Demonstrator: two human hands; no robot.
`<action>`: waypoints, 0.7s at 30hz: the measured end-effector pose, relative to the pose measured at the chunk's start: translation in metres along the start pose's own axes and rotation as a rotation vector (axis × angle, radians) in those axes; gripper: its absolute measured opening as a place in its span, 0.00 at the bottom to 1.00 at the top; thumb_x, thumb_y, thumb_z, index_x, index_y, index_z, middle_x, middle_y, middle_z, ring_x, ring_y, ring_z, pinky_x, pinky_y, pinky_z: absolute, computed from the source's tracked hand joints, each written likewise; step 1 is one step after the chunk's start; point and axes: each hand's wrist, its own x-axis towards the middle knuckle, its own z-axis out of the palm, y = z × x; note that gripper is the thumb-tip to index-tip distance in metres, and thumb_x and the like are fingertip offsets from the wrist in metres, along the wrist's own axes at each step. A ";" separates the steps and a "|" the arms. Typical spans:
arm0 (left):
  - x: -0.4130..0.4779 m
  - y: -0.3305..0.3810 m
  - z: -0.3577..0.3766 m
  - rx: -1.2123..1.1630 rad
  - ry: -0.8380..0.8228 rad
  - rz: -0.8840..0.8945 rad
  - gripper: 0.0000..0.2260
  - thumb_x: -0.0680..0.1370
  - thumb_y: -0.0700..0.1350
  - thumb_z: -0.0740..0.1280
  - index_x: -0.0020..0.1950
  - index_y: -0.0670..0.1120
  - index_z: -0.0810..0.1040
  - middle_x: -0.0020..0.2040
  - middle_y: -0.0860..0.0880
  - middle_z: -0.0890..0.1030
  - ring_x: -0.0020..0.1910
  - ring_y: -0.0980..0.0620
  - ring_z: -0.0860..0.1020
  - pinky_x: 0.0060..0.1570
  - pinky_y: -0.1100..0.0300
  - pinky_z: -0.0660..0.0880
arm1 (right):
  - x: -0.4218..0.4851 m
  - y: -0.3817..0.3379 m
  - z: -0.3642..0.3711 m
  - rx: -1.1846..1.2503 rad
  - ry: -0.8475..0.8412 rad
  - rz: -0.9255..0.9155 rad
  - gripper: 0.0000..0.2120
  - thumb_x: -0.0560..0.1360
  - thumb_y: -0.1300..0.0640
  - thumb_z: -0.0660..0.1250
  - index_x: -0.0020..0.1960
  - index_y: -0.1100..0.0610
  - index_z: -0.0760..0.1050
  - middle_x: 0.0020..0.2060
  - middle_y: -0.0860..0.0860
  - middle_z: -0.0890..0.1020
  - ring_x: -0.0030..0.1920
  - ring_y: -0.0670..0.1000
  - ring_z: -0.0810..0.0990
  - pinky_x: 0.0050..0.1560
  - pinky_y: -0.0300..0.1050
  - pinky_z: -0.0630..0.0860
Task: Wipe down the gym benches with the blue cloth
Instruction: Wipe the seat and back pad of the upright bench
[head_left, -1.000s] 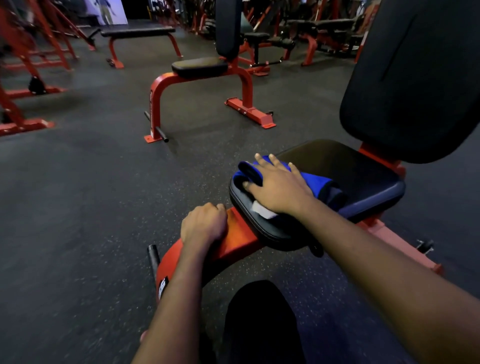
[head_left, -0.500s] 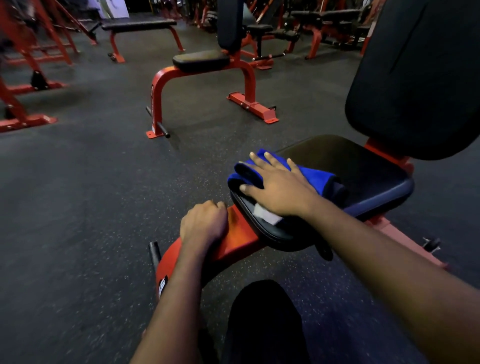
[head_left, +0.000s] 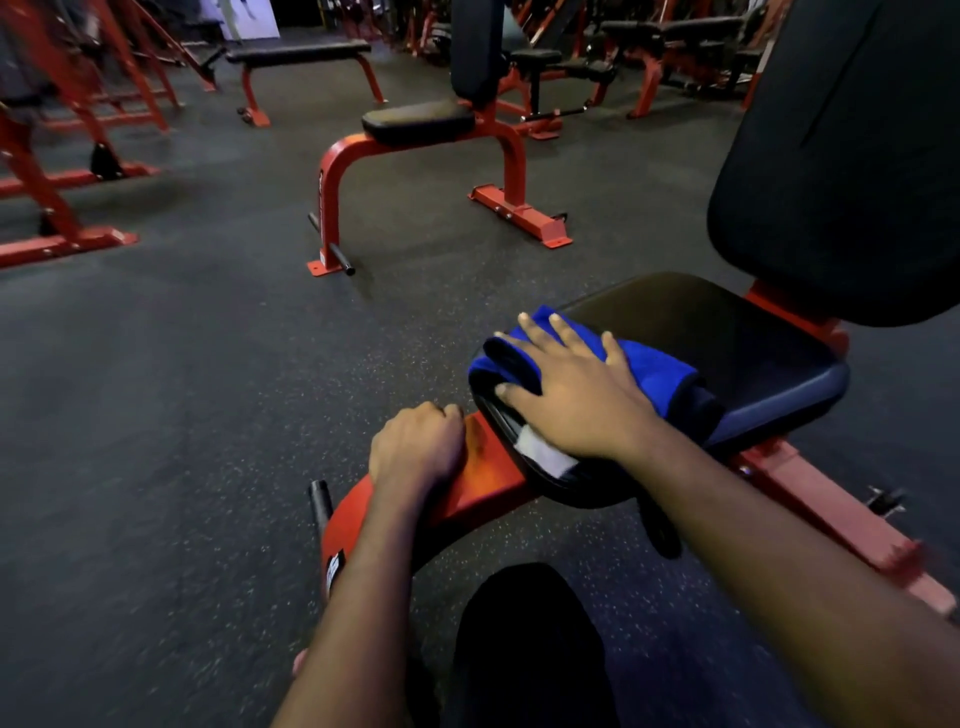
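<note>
Head view: my right hand (head_left: 576, 395) lies flat, fingers spread, pressing the folded blue fabric cloth (head_left: 649, 371) onto the front corner of the black padded vinyl seat (head_left: 727, 338); I judge this lets the whole palm drive the wipe. My left hand (head_left: 415, 447) curls over the red steel frame beam (head_left: 483, 478) just ahead of the seat, likely bracing me. A small black-and-white sticker (head_left: 335, 566) on the beam and a white tag (head_left: 540, 452) under my palm are too blurred to read.
</note>
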 end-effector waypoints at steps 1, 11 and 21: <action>0.001 0.000 0.000 0.001 -0.003 0.000 0.22 0.81 0.52 0.50 0.60 0.41 0.77 0.62 0.36 0.77 0.61 0.38 0.76 0.57 0.50 0.71 | -0.002 0.001 0.000 0.003 0.000 0.011 0.30 0.78 0.34 0.52 0.78 0.36 0.49 0.79 0.39 0.46 0.79 0.46 0.41 0.75 0.65 0.41; 0.001 -0.001 0.004 0.024 -0.011 0.035 0.22 0.80 0.52 0.50 0.59 0.42 0.78 0.62 0.37 0.77 0.60 0.38 0.76 0.54 0.50 0.70 | -0.007 -0.007 0.001 -0.011 0.027 0.040 0.33 0.76 0.31 0.52 0.78 0.37 0.49 0.79 0.41 0.45 0.79 0.48 0.42 0.74 0.67 0.42; -0.003 -0.001 0.000 0.008 -0.010 0.021 0.22 0.81 0.52 0.50 0.60 0.41 0.78 0.62 0.37 0.77 0.61 0.38 0.76 0.56 0.50 0.71 | -0.028 0.001 -0.001 -0.015 0.036 0.077 0.39 0.71 0.23 0.50 0.78 0.36 0.48 0.79 0.39 0.44 0.79 0.47 0.41 0.73 0.68 0.42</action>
